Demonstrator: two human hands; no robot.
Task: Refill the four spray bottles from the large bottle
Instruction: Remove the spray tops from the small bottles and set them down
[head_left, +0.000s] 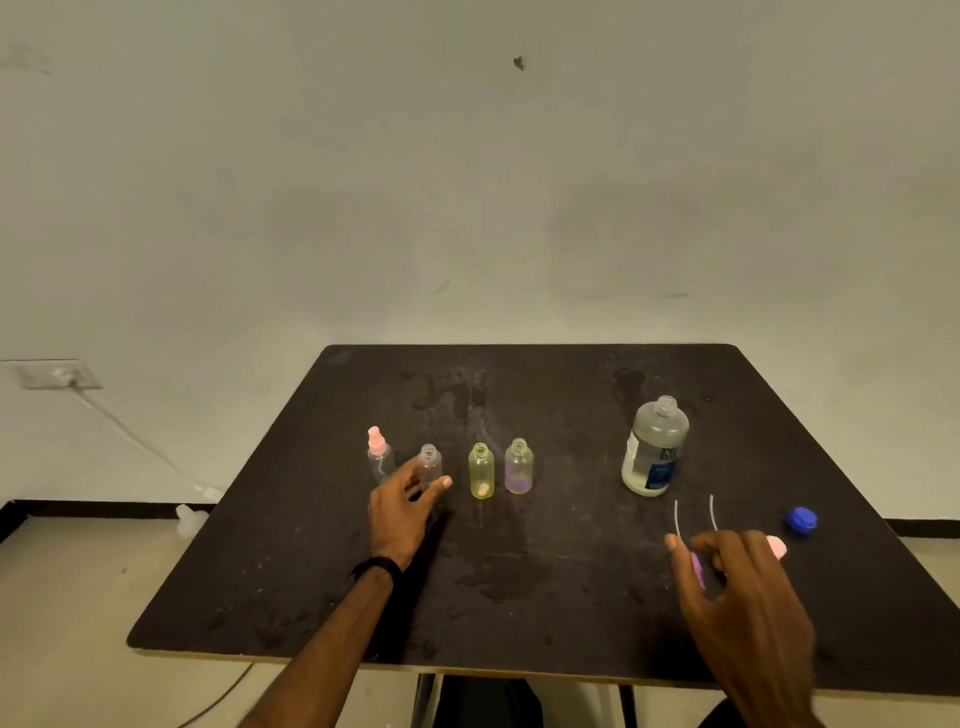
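Note:
Four small spray bottles stand in a row mid-table. The leftmost clear bottle (377, 460) has a pink spray top on. The second clear bottle (430, 460), the yellow bottle (481, 470) and the purple-tinted bottle (518, 466) are uncapped. The large bottle (655, 447) stands uncapped at the right, its blue cap (800, 519) lying further right. My left hand (405, 514) reaches round the base of the second clear bottle, thumb and fingers spread. My right hand (737, 597) curls its fingers round a purple spray top (696, 569). A pink spray top (776, 545) lies just behind it.
Two thin white dip tubes (712, 512) run from the spray tops toward the large bottle. A small pink piece (484, 489) lies by the yellow bottle's base. The dark table (519, 623) has wet patches. A white cable (130, 441) runs along the floor at the left.

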